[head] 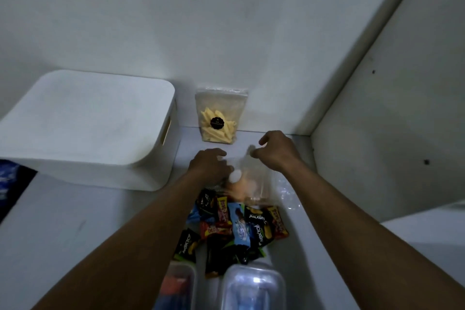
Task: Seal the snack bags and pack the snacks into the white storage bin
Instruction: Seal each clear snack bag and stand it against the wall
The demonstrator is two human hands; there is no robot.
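A clear snack bag [251,184] with orange snacks lies on the white surface between my hands. My left hand [210,163] grips its left top edge, beside a small white round object [235,175]. My right hand [276,151] pinches the bag's upper right edge with its fingertips. A sealed clear bag of yellow chips [220,118] with a dark round label leans upright against the back wall. The white storage bin [85,128] stands at the left with its lid on. A pile of small wrapped snacks [234,226] lies near me.
Two clear plastic containers sit at the bottom edge, one [180,284] to the left and one [254,284] to the right. Crumpled clear plastic [289,196] lies to the right of the bag. A wall panel [390,108] closes off the right side.
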